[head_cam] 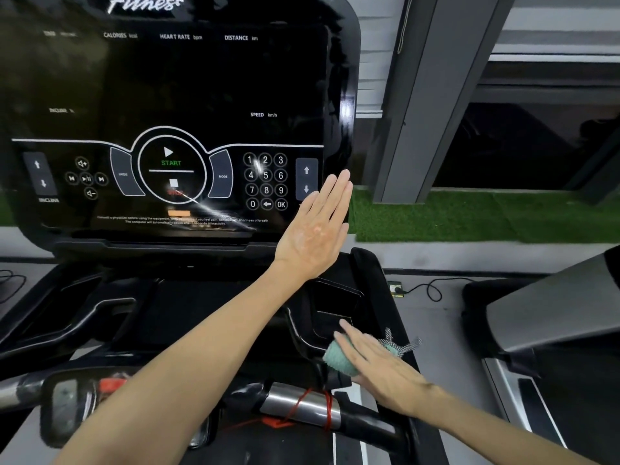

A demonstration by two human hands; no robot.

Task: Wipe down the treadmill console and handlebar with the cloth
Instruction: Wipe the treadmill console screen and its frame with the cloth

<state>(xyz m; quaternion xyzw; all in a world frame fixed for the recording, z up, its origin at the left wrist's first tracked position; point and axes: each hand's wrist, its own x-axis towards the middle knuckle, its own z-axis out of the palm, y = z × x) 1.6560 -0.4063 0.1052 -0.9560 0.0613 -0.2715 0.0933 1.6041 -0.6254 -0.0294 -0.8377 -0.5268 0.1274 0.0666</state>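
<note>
One view only, head camera.
- Cloth (337, 359): green bundle, frayed mesh end to right. Lies on right side rail (375, 297), just above handlebar (302, 409). Long axis roughly left-right.
- Right hand (382, 367): nearer hand. Fingers straight, together, laid over cloth from right, tips pointing up-left, not curled round it.
- Left hand (315, 229): well apart from cloth, raised flat before lower right corner of console (167, 95). Fingers straight, together, nothing held.
- Judgement: right hand must close on cloth before wiping.

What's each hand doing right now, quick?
Left hand: open, fingers straight, holding nothing, by the right edge of the console.
Right hand: open, fingers straight, resting on the green cloth.
</note>
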